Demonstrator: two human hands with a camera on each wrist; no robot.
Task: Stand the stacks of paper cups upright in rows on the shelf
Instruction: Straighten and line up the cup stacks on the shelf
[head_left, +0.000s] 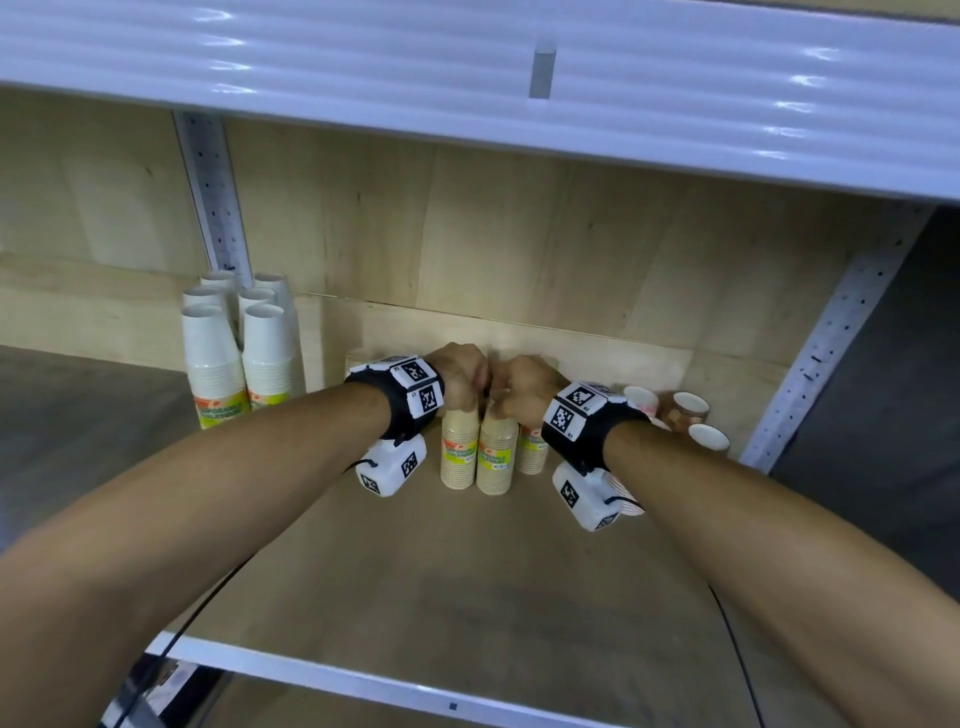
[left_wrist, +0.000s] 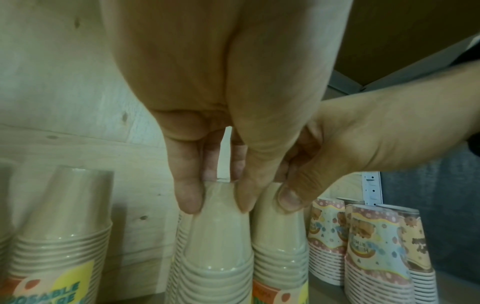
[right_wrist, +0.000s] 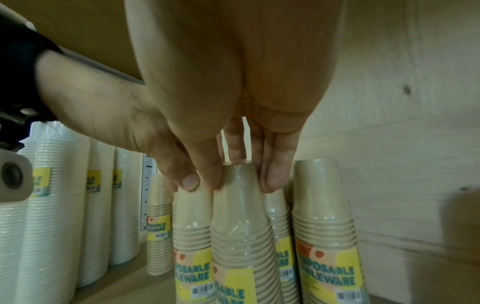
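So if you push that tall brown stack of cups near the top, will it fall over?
Probably. The brown stack is tall and narrow, so a push near its top would likely tip it. It looks light, being paper cups. Its shiny plastic wrap may feel slippery, though the right hand pinching the tip should steady it.

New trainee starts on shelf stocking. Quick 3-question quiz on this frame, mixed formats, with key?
1. True or false: the left hand and right hand each grip the top of a tan cup stack.
2. The tall white cup stacks stand: A) at the shelf's left B) at its right C) on the floor.
3. Fill in: the tan stack under the left hand stands ____, not lying down.

Key: 1 true; 2 A; 3 upright.
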